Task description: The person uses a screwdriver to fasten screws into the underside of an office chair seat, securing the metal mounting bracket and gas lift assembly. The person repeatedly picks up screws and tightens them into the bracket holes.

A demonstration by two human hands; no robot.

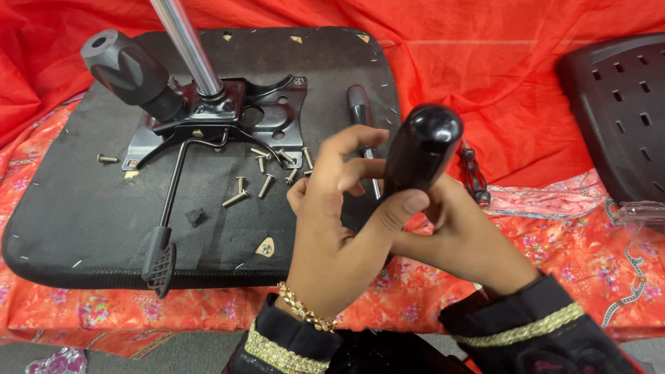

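My left hand (336,228), with a gold bracelet at the wrist, and my right hand (465,239) together hold a glossy black plastic tube (424,145) upright above the near edge of an upturned black chair seat (83,208). The left thumb presses against the tube's lower side and the left fingers curl just left of it. The right hand wraps the tube's base from below, which hides that end. A screwdriver (360,111) with a black handle lies on the seat just behind my fingers.
A black metal mechanism plate (267,111) sits on the seat with a chrome gas cylinder (188,45), a thick black knob (128,69) and a lever (170,201). Several loose bolts (263,181) lie around it. Red cloth (499,62) covers the surface. A black slotted panel (623,104) lies at right.
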